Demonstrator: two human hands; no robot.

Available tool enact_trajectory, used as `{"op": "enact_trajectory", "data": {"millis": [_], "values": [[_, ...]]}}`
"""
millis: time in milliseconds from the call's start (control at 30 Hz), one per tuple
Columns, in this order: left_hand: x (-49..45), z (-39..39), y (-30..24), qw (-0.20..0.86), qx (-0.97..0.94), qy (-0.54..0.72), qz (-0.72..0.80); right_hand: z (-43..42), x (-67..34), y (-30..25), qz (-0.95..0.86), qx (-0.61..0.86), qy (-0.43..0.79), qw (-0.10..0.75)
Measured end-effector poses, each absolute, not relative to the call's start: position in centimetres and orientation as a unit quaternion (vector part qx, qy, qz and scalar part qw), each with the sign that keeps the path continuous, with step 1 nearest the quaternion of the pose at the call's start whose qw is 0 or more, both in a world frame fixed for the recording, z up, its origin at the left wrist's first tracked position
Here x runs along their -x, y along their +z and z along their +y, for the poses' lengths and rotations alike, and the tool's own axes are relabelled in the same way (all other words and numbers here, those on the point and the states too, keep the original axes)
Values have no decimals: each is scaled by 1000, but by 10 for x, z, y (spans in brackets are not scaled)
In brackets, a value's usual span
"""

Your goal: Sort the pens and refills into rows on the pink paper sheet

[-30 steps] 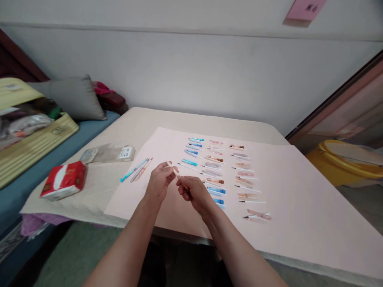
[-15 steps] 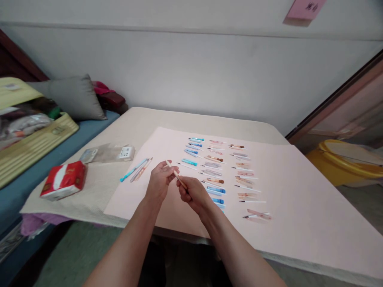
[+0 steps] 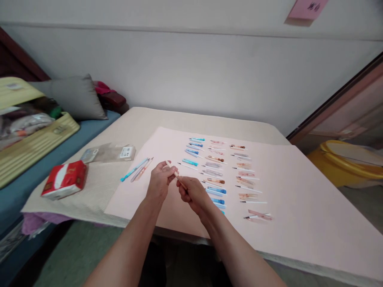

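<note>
Between my two hands is a slim, pale pen [image 3: 176, 173], slanting down to the right above the pink sheet [image 3: 172, 149]. My left hand [image 3: 160, 177] pinches its upper end. Closed around the lower end is my right hand [image 3: 191, 191], whose fingers hide part of it. Left of my hands lie several pens: a blue pen [image 3: 133, 170] beside greyish and orange ones [image 3: 145, 169]. To the right, rows of disassembled pens rest on the sheet, among them a blue pen part [image 3: 217, 190], a brown-capped one [image 3: 215, 158] and thin white refills [image 3: 253, 202].
A red tissue pack [image 3: 64, 179] and a clear plastic packet [image 3: 109, 153] lie on the table's cream cover at left. Beyond stand a grey cushion [image 3: 70, 95] and a yellow case [image 3: 38, 147]. A yellow bin [image 3: 338, 161] is at right; a wall [image 3: 191, 71] rises behind the table.
The view has shifted very slightly. Both hands keep nearly the same grip on the pale pen, and the laid-out pens have not moved.
</note>
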State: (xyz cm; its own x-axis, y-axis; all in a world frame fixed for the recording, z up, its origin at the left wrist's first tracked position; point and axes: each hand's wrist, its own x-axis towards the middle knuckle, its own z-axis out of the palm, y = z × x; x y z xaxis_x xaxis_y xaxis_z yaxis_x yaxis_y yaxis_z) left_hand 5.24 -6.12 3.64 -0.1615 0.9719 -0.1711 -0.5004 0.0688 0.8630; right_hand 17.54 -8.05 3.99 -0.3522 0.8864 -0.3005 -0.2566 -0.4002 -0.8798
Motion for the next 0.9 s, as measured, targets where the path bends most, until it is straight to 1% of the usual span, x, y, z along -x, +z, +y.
{"op": "enact_trajectory", "data": {"millis": [200, 367, 500, 600, 733, 900], "values": [[-54, -60, 40, 610, -253, 625, 416, -77, -176, 35, -349, 402, 752, 388], [-56, -61, 40, 617, -245, 627, 408, -77, -175, 30, -350, 409, 744, 396], [-57, -65, 36, 621, -278, 580, 448, -76, -175, 29, -355, 404, 740, 404], [-57, -67, 34, 621, -292, 549, 478, -75, -179, 29, -356, 392, 755, 387], [-52, -62, 32, 597, -276, 585, 475, -75, -184, 29, -337, 404, 765, 371], [-44, -55, 29, 564, -218, 636, 479, -77, -182, 30, -359, 449, 722, 385]]}}
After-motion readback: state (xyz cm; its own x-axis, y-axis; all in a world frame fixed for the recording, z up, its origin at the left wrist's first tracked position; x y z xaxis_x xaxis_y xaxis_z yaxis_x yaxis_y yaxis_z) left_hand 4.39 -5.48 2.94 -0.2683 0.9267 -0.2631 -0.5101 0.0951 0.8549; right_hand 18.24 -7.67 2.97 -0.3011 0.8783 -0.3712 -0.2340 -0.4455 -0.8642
